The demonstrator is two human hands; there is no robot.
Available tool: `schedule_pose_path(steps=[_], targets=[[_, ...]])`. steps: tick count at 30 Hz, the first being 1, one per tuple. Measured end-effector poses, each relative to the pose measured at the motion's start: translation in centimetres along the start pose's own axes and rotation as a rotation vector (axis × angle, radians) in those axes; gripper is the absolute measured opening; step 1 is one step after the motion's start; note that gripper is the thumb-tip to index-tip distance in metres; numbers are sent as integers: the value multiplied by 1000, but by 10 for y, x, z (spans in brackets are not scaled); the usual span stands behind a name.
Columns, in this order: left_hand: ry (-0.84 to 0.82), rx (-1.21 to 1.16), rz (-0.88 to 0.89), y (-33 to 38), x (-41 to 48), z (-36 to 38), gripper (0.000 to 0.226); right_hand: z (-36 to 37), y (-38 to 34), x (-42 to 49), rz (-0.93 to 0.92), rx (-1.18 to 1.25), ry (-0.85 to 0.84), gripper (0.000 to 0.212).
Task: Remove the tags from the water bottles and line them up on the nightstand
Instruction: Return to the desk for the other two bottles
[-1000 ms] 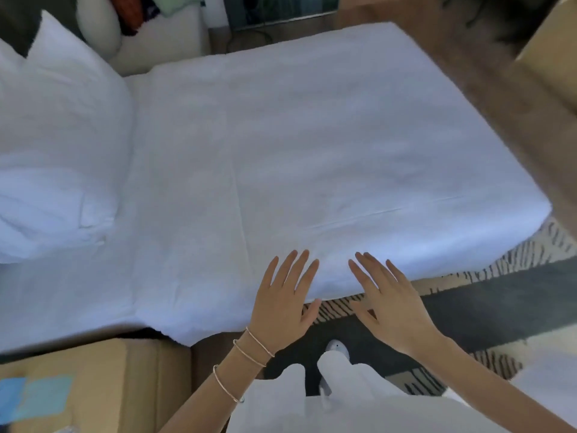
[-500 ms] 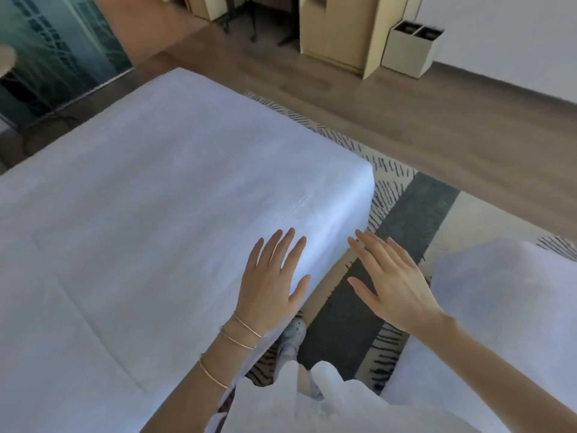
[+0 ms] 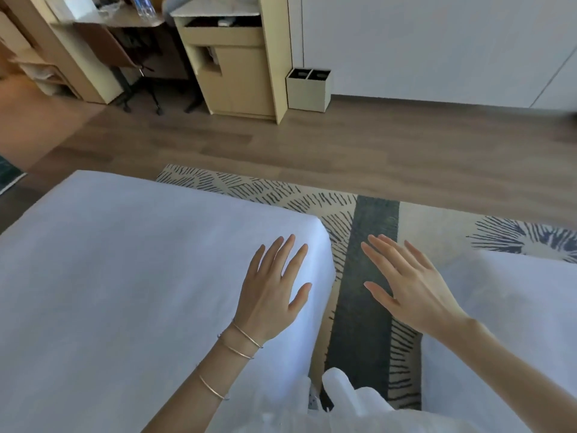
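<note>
My left hand (image 3: 274, 285) is held out flat with straight fingers over the corner of a white bed (image 3: 125, 276), holding nothing. My right hand (image 3: 409, 282) is also flat and empty, hovering above the patterned rug (image 3: 362, 276) between two beds. At the far top left, water bottles (image 3: 143, 6) with blue labels stand on a wooden desk (image 3: 125, 21); they are small and blurred, and I cannot make out any tags. No nightstand shows in this view.
A second white bed (image 3: 505, 323) fills the lower right. A light wooden cabinet (image 3: 237, 64) with an open drawer stands beyond the wood floor, a small two-slot bin (image 3: 309, 89) beside it. A desk chair (image 3: 125, 64) sits under the desk.
My view has swung right, from the bed with its pillow toward the room's far side, bringing the desk, cabinet and bin into sight. Both hands stay flat and empty in front of me.
</note>
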State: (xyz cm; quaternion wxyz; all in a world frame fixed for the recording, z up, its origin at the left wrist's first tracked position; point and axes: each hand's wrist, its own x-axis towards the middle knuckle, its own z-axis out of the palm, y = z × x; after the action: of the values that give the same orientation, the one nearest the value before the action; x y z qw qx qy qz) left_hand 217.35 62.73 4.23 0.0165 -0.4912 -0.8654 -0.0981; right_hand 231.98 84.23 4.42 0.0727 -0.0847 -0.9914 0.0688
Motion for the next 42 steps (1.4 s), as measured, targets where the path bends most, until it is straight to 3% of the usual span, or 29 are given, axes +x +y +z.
schedule_pose_path(steps=[9,16,29,42], targets=[[-41,-56,128,-16,115,31,62,15,50,64,159,28,45,59],[-36,-72,124,-25,229,69,57,28,146,134,173,28,-24,60],[43,-90,47,-14,462,85,55,-1,329,315,34,2,-12,55],[-10,11,-13,-131,615,116,52,45,391,508,-107,21,-83,53]])
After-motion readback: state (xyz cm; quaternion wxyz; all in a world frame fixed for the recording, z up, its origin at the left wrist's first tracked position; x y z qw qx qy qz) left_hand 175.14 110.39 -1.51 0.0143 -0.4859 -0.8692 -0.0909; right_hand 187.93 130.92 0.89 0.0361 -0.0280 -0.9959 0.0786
